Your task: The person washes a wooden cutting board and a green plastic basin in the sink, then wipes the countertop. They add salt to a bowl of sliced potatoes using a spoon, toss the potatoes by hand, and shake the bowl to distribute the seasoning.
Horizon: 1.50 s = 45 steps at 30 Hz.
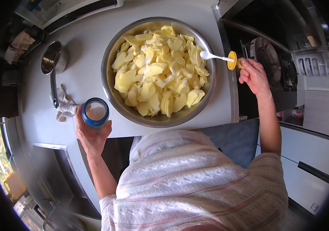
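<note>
A large stainless steel bowl [106, 83] stands on the counter, heaped with thin slices of a pale yellow vegetable [155, 69], probably potato. White powder lies on some slices. My left hand [93, 135] grips a jar with a blue rim [96, 112] at the bowl's lower left; it is uncapped and holds white powder. In my right hand [252, 72] is a yellow lid [232, 60] with a white plastic spoon [210, 55] fixed to it. The spoon's tip is over the bowl's right rim.
A steel saucepan [61, 59] stands at the left, its handle over a crumpled grey cloth [65, 108]. A sink [63, 170] lies lower left. The stove [268, 63] adjoins the counter on the right, with white drawers [309, 170] below right.
</note>
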Available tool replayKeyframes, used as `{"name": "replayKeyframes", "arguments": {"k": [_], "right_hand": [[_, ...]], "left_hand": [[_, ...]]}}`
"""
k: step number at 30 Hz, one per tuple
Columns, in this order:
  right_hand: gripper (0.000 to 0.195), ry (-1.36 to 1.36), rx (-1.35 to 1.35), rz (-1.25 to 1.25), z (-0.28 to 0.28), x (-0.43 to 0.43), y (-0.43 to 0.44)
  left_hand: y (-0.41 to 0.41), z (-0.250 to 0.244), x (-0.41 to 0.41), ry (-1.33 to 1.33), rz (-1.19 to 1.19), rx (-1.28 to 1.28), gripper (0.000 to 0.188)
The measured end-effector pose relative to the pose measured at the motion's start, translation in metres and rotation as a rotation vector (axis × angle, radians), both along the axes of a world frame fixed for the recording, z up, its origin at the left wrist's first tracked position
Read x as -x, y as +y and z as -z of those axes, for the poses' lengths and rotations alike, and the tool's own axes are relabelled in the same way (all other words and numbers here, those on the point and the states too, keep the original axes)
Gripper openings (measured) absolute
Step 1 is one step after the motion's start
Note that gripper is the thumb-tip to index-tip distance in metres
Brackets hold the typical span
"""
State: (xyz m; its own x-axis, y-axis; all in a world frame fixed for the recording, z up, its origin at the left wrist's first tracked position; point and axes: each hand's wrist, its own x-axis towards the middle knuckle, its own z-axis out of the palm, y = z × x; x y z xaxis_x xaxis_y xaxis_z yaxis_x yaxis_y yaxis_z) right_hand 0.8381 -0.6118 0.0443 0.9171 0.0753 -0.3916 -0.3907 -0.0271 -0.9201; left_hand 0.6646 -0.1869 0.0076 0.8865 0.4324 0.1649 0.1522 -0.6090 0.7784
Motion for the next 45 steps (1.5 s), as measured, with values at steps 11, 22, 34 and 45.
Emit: {"name": "replayKeyframes", "arguments": {"k": [11,22,34,45], "right_hand": [[0.025,-0.074,0.165,-0.473,-0.005,0.039,0.069],[0.020,-0.616,0.664,-0.614,-0.032,0.028,0.087],[0.027,-1.095,0.366,-0.886,-0.033,0.053,0.209],[0.024,0.215,-0.106,-0.841,-0.003,0.046,0.190]], "left_hand": [[-0.004,0.004,0.023,0.051,-0.040,-0.005,0.073],[-0.007,0.011,0.041,0.036,-0.054,0.067,0.071],[-0.030,-0.017,0.015,0.061,0.206,-0.087,0.066],[-0.031,-0.017,0.014,0.039,0.260,-0.160,0.072]]}}
